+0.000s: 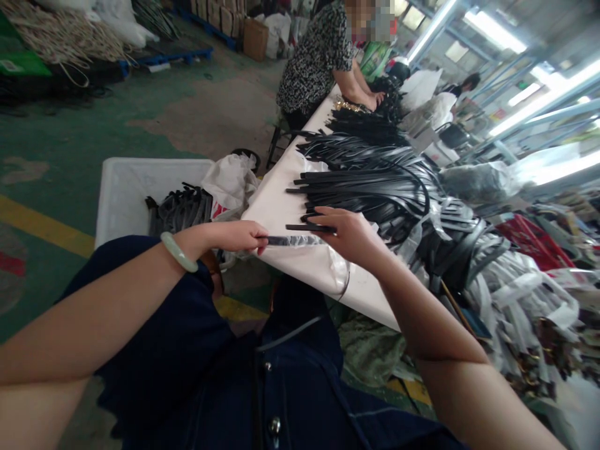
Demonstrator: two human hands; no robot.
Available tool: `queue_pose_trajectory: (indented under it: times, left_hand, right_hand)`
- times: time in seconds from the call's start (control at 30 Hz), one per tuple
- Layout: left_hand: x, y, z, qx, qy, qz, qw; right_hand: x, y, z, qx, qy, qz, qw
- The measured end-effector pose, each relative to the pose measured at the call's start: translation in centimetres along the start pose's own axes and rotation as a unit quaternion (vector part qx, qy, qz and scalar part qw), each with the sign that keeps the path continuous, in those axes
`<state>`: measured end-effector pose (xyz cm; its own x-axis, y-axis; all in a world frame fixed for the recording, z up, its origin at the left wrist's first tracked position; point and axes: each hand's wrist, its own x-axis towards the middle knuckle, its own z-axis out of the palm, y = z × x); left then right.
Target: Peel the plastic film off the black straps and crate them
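My left hand (248,237), with a pale bangle on the wrist, pinches the end of a dark strap (280,240) at the near edge of the white table (276,203). Clear plastic lies along that strap. My right hand (342,231) is over the table, its fingers around another black strap (307,228) whose end points left. Just beyond it, a large pile of black straps (356,187) spreads over the table, many ends facing left.
A white bin (105,200) with dark straps and a plastic bag (229,181) stands left of the table. Across the table's far end a person (312,62) handles black items. Wrapped bundles (520,294) and a red crate (534,240) lie right.
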<state>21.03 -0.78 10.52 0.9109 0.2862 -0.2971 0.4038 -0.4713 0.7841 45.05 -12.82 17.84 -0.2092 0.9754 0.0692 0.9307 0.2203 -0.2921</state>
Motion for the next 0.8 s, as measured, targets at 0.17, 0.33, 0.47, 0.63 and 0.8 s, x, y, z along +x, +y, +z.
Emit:
queue_pose_trajectory:
  times: [0.17, 0.33, 0.47, 0.63, 0.8]
  left_hand:
    - [-0.1, 0.4, 0.6, 0.016, 0.045, 0.021, 0.999]
    - [-2.6, -0.6, -2.3, 0.096, 0.088, -0.014, 0.991]
    - [-6.0, -1.1, -5.4, 0.128, 0.168, -0.054, 0.976]
    - [-13.9, -4.3, -6.1, 0.121, 0.379, -0.225, 0.889]
    - [-24.0, -13.5, 4.9, 0.003, 0.442, -0.428, 0.788]
  right_hand:
    - [2.9, -3.2, 4.3, -0.005, -0.163, -0.044, 0.986]
    - [3.6, -1.2, 2.6, -0.080, -0.179, -0.003, 0.981]
    - [4.1, -0.6, 0.5, 0.026, -0.122, 0.002, 0.992]
    - [7.7, -0.8, -0.7, 0.197, 0.328, 0.036, 0.923]
    - [13.9, -1.7, 1.5, 0.241, 0.246, 0.099, 0.934]
